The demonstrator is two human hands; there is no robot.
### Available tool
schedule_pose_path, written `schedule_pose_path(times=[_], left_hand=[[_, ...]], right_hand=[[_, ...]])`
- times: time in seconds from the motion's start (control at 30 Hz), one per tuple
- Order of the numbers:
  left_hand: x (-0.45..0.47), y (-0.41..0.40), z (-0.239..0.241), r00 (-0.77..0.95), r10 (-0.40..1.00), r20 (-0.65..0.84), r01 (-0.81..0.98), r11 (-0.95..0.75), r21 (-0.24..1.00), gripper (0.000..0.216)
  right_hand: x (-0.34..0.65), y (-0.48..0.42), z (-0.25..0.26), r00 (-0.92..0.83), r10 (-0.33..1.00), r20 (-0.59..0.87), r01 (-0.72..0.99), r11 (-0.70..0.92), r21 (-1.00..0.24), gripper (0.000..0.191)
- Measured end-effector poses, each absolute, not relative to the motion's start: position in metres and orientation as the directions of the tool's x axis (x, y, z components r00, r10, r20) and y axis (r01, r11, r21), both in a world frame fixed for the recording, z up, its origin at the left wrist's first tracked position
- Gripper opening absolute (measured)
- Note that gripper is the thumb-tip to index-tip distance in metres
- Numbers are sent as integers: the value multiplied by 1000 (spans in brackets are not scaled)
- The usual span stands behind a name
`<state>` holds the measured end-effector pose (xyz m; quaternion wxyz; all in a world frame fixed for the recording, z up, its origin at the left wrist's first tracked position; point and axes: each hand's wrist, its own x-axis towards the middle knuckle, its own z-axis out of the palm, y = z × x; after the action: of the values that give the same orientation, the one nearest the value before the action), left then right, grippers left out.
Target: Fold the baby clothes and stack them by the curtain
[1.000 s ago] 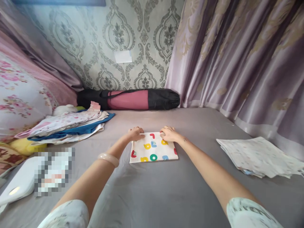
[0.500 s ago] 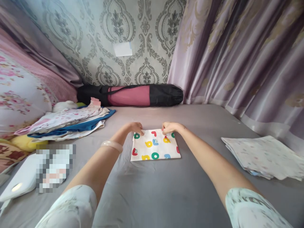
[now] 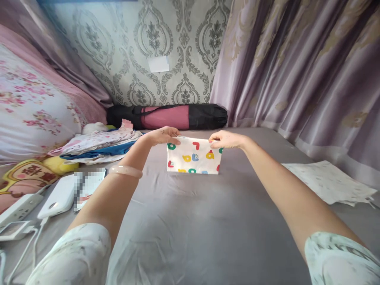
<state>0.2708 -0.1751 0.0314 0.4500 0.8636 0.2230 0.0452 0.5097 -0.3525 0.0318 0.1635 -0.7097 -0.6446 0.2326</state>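
Note:
A folded white cloth point(image 3: 194, 160) printed with coloured letters is held up in front of me, its far edge raised and its near edge low by the grey sheet. My left hand point(image 3: 164, 135) pinches the cloth's upper left corner, thumb in front and fingers behind. At the upper right corner, my right hand point(image 3: 225, 139) grips it the same way. A pale bangle point(image 3: 126, 171) circles my left forearm. What lies behind the cloth is hidden.
Folded patterned cloths point(image 3: 329, 180) lie at right on the grey sheet point(image 3: 190, 229). Leftward are a pile of clothes point(image 3: 95, 146), a white power bank point(image 3: 59, 196), a power strip point(image 3: 22, 208) and cables. A rolled mat point(image 3: 166, 117) in a black bag lies along the wall.
Both hands have lifted the far edge of the folded cloth, so it now stands more upright. My view has shifted, and more of the left side shows.

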Motion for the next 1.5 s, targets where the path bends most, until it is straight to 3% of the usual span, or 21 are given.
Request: schedule_pose_path(times=[0.1, 0.2, 0.27, 0.33, 0.43, 0.6, 0.7, 0.8, 0.93, 1.03, 1.23, 1.5], left_hand=[[270, -182, 42, 870, 474, 138, 243, -655, 716, 30], [262, -193, 25, 810, 463, 360, 248, -827, 505, 32], [251, -205, -3, 809, 423, 408, 274, -886, 373, 40], [239, -219, -39, 847, 370, 382, 277, -920, 276, 46], [220, -240, -86, 932, 266, 245, 214, -952, 221, 55], [203, -250, -108, 969, 226, 95, 200, -954, 224, 72], [203, -243, -100, 980, 193, 37, 176, -946, 272, 78], [213, -239, -94, 954, 295, 59, 260, -907, 331, 68], [247, -247, -93, 815, 546, 194, 474, -821, 319, 46], [276, -259, -97, 794, 563, 228, 513, -823, 243, 42], [302, -263, -118, 815, 559, 157, 557, -828, 56, 53], [301, -259, -128, 806, 587, 71, 584, -809, 62, 56]], right_hand=[[500, -363, 44, 119, 987, 110, 893, -58, -447, 24], [487, -376, 28, 128, 942, 312, 960, -38, -279, 30], [477, -389, -1, 75, 934, 349, 989, -24, -148, 36], [467, -404, -36, 26, 958, 285, 998, -7, -67, 41], [457, -426, -80, -41, 989, 140, 997, 51, -64, 48], [459, -440, -97, -104, 993, 57, 977, 113, -184, 66], [468, -432, -91, -111, 994, -18, 954, 101, -283, 66], [470, -416, -85, -22, 998, -65, 941, -1, -338, 56], [452, -388, -82, 182, 977, 110, 934, -137, -331, 46], [433, -368, -89, 246, 949, 199, 948, -193, -252, 48], [419, -353, -110, 261, 964, 56, 957, -251, -148, 56], [419, -353, -115, 291, 957, -2, 944, -288, -163, 57]])
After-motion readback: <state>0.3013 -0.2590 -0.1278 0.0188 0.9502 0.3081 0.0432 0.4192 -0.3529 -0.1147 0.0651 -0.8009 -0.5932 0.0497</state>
